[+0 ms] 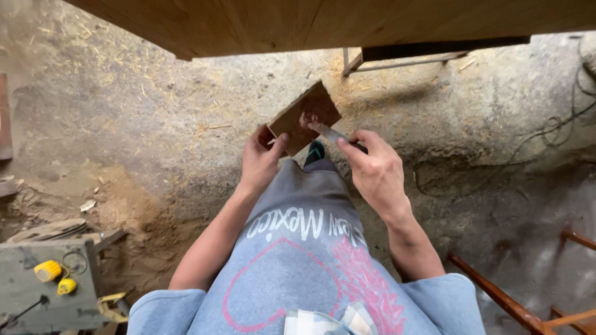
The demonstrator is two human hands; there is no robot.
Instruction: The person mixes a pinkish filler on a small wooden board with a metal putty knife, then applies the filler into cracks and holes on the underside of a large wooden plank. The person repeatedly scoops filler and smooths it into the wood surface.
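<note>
Here, seen from above, looking down a person's chest to the floor.
View: a grey shirt (304, 260) with a pink heart design fills the lower middle; both bare forearms reach forward from it.
Left hand: the left hand (261, 160) is closed on the near corner of a small wood panel (305, 116), thumb on top, fingers curled under the edge.
Panel: flat, brown, roughly square, tilted like a diamond, held in the air above the floor and just ahead of the person's toes.
Right hand: the right hand (372, 166) is closed in a pinch around a thin metal blade (326, 131); which tool it is cannot be told.
Blade: it slants up and left from the fingers, its tip touching the panel's face near the right edge.
Shoe: a dark shoe tip (315, 151) shows between the two hands, below the panel.
Floor: the floor (155, 124) is grey dirt and concrete, scattered with straw and sawdust.
Above: a wide plank (323, 22) crosses the top of the view.
Left: a grey counter (43, 291) carries yellow tools (54, 274).
Right: dark cables (559, 124) trail over the floor, and reddish wooden rails (509, 301) stand at the lower corner.
</note>
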